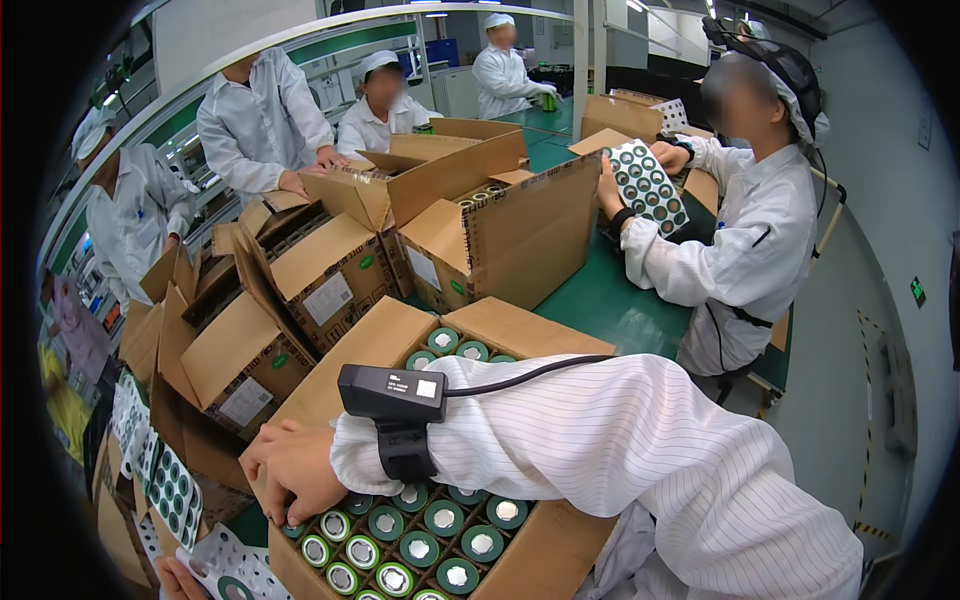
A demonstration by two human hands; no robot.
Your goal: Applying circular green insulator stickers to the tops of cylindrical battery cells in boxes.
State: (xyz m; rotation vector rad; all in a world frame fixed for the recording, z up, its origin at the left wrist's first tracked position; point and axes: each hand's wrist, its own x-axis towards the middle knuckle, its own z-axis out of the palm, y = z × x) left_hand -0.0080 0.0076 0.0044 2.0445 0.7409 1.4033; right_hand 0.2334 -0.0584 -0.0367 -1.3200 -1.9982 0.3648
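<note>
The right hand (pixel 290 468) curls its grip, holding nothing clearly, onto upright green-capped cylindrical cells (pixel 420 530) in the open cardboard box (pixel 370 345) directly beneath.

This is a factory packing line, seen in the long green-topped workbench (pixel 610 300) that runs through the room. On the bench, open cardboard cartons (pixel 500 230) stand crowded together, the nearest one (pixel 420 540) packed with upright green cylindrical cells. Around the bench, several people in white coats and caps (pixel 745 230) work side by side, one holding a perforated white tray (pixel 648 185), with more such trays (pixel 170 490) stacked at its left end.
</note>
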